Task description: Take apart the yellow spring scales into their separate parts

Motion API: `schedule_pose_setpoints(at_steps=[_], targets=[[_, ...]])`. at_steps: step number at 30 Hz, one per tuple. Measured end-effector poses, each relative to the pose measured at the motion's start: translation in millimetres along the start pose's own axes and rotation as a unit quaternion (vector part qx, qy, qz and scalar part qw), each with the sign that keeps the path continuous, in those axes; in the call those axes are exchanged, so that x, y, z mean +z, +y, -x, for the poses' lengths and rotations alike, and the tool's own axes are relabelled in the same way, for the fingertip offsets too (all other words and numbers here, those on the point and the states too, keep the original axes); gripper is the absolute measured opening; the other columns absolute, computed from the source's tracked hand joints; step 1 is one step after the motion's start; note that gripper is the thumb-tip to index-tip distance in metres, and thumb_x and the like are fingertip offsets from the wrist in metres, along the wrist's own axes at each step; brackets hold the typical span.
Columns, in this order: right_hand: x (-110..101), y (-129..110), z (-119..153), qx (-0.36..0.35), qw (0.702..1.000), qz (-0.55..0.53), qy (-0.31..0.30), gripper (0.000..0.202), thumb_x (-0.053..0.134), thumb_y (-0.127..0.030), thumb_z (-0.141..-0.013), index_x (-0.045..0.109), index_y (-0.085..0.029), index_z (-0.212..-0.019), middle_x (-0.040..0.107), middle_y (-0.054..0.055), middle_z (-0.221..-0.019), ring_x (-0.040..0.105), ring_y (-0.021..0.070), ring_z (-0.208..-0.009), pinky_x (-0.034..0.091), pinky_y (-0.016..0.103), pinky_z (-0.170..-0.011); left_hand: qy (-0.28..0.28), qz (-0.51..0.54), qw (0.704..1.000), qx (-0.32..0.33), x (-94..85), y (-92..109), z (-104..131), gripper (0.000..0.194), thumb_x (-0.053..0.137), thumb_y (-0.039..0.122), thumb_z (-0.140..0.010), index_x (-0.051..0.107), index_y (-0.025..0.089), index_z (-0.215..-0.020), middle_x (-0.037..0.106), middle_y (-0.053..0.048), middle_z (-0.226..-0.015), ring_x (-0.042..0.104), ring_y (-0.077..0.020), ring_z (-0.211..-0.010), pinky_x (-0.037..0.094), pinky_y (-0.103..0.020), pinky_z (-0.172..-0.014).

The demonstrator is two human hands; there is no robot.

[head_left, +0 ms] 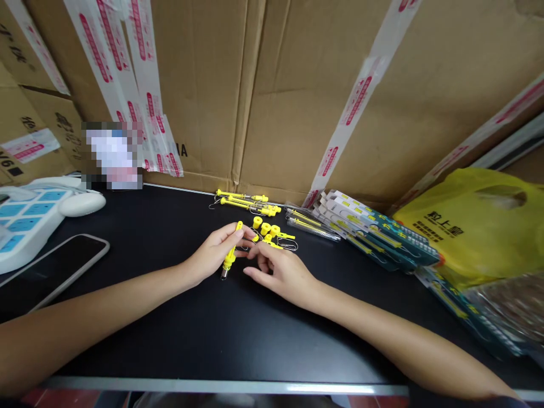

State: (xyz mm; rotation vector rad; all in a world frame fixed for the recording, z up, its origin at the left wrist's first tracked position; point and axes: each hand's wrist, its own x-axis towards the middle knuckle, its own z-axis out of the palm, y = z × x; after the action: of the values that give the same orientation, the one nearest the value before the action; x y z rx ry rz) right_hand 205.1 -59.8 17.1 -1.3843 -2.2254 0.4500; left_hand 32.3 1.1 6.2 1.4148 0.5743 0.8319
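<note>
We see tall brown cardboard (199,85) walling in the far side of a black surface (204,334), with pale tape (359,102) printed in red running down it in slanting strips. Below the surface's silvery front edge (238,386) we glimpse reddish floor (72,399), while soft light leaves a faint sheen on the black and a brighter glint along that edge.

phone (55,274) just beside power strip (34,218)

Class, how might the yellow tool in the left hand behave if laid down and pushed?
Probably stiff: the yellow tool looks straight. Likely light, being slim. Its wider collar near the metal tip may make it roll unevenly.
</note>
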Motion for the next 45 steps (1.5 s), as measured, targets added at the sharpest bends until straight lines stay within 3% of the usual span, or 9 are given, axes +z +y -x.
schedule_pose_setpoints(at_steps=[7, 14, 17, 19, 22, 24, 32, 38, 45], targets=[[21.1, 1.1, -6.1, 0.007, 0.992, -0.127, 0.016, 0.027, 0.067, -0.034, -0.075, 0.047, -0.018, -0.079, 0.048, -0.006, -0.063, 0.043, 0.0077, -0.052, 0.032, 0.02, -0.049, -0.08, -0.075, 0.992, 0.068, 11.5, -1.2, 6.9, 0.033, 0.042, 0.038, -0.093, 0.059, 0.024, -0.117, 0.052, -0.004, -0.129, 0.044, -0.0218, -0.122, 0.031, -0.035, -0.107], [23.2, 1.2, -4.7, -0.021, 0.973, -0.229, 0.005, 0.011, 0.061, -0.02, -0.076, 0.051, -0.017, -0.077, 0.051, -0.005, -0.061, 0.045, 0.0065, -0.05, 0.036, 0.019, -0.048, -0.127, -0.091, 0.986, 0.057, 14.6, 4.4, 13.1, 0.044, 0.041, 0.042, -0.092, 0.044, 0.027, -0.133, 0.04, -0.004, -0.142, 0.035, -0.0241, -0.131, 0.03, -0.036, -0.108], [20.7, 4.8, -7.5, -0.008, 0.958, -0.284, 0.029, 0.014, 0.063, -0.024, -0.076, 0.052, -0.017, -0.081, 0.053, -0.004, -0.064, 0.047, 0.0073, -0.053, 0.039, 0.019, -0.049, -0.08, -0.099, 0.991, 0.048, 12.6, 3.2, 12.5, 0.046, 0.044, 0.044, -0.091, 0.041, 0.026, -0.133, 0.039, -0.005, -0.142, 0.032, -0.0225, -0.132, 0.029, -0.034, -0.108], [17.5, 7.9, -9.8, 0.01, 0.943, -0.328, 0.062, 0.018, 0.066, -0.028, -0.076, 0.053, -0.018, -0.085, 0.054, -0.003, -0.066, 0.049, 0.0079, -0.054, 0.041, 0.02, -0.049, -0.021, -0.1, 0.994, 0.049, 8.5, -0.2, 8.9, 0.044, 0.049, 0.044, -0.088, 0.046, 0.023, -0.127, 0.048, -0.007, -0.133, 0.042, -0.022, -0.125, 0.037, -0.033, -0.102], [12.1, 11.9, -11.6, 0.034, 0.914, -0.385, 0.12, 0.023, 0.065, -0.036, -0.077, 0.052, -0.02, -0.087, 0.053, -0.004, -0.066, 0.047, 0.0072, -0.05, 0.04, 0.019, -0.043, 0.001, -0.074, 0.997, 0.026, 1.3, -5.5, 1.7, 0.038, 0.057, 0.045, -0.082, 0.053, 0.017, -0.108, 0.063, -0.006, -0.099, 0.061, -0.0182, -0.091, 0.05, -0.029, -0.075], [10.4, 13.6, -11.4, 0.044, 0.902, -0.408, 0.136, 0.026, 0.065, -0.039, -0.077, 0.05, -0.02, -0.087, 0.052, -0.004, -0.065, 0.046, 0.0064, -0.046, 0.038, 0.017, -0.037, -0.017, -0.052, 0.998, -0.011, -1.3, -6.4, -1.4, 0.035, 0.062, 0.043, -0.078, 0.054, 0.016, -0.099, 0.063, -0.003, -0.083, 0.062, -0.0145, -0.074, 0.051, -0.026, -0.063], [13.6, 12.1, -9.9, 0.05, 0.858, -0.508, 0.063, 0.038, 0.069, -0.032, -0.074, 0.044, -0.023, -0.101, 0.057, -0.004, -0.072, 0.052, 0.0072, -0.046, 0.039, 0.014, -0.03, 0.036, -0.009, 0.998, -0.05, -2.5, 3.1, -1.0, 0.029, 0.069, 0.037, -0.073, 0.057, 0.015, -0.088, 0.061, 0.001, -0.073, 0.061, -0.01, -0.067, 0.051, -0.021, -0.06], [3.8, 11.1, -9.9, 0.121, 0.805, -0.581, -0.01, 0.037, 0.057, -0.045, -0.082, 0.047, -0.023, -0.109, 0.061, 0.001, -0.085, 0.055, 0.0079, -0.049, 0.038, 0.014, -0.029, 0.084, -0.009, 0.995, -0.054, -7.3, 5.1, -1.9, 0.029, 0.07, 0.038, -0.072, 0.058, 0.015, -0.085, 0.062, 0.0, -0.072, 0.064, -0.0123, -0.067, 0.054, -0.022, -0.058], [-3.0, 14.0, -14.4, 0.187, 0.793, -0.578, -0.04, 0.032, 0.054, -0.048, -0.083, 0.053, -0.02, -0.098, 0.057, -0.004, -0.065, 0.031, 0.0011, -0.032, 0.015, 0.011, -0.026, 0.092, -0.076, 0.993, -0.01, -11.9, 2.2, -4.7, 0.028, 0.069, 0.039, -0.073, 0.063, 0.015, -0.088, 0.061, -0.001, -0.072, 0.062, -0.0118, -0.062, 0.054, -0.02, -0.05]])
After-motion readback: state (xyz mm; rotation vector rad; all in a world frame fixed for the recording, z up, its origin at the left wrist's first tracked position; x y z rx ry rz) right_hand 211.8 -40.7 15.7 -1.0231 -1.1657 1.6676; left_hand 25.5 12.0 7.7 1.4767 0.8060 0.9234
